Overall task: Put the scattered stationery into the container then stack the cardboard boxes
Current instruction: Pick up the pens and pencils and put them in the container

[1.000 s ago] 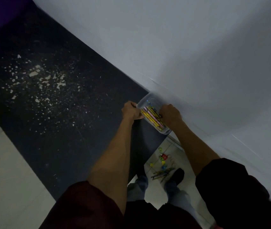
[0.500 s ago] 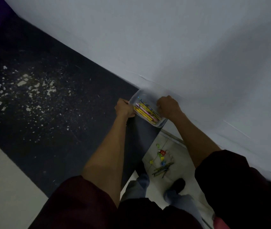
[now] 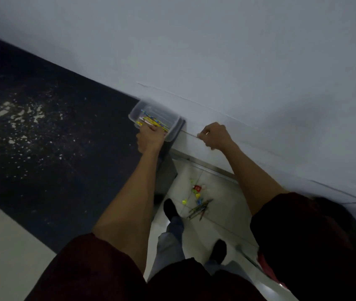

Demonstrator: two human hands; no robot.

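Observation:
A clear plastic container [image 3: 173, 128] sits on the far right corner of a dark countertop [image 3: 68, 148], against the white wall. Yellow and coloured pencils [image 3: 153, 122] lie inside it. My left hand [image 3: 151, 137] grips the container's near rim. My right hand [image 3: 215, 135] is off to the right of it, by the wall, with fingers curled and nothing visibly in them. More stationery [image 3: 198, 202], pencils and small bright pieces, lies scattered on the tiled floor below, between the counter and the wall. No cardboard boxes are in view.
White flecks [image 3: 16, 118] are spread over the left of the countertop. My two feet in dark shoes [image 3: 170, 208] stand on the pale floor tiles just left of the scattered stationery. A metal strip [image 3: 211, 168] runs along the wall's base.
My right hand has let go of the container and moved right along the wall. My left hand has shifted onto the container's near rim. The container now sits further left, on the counter corner.

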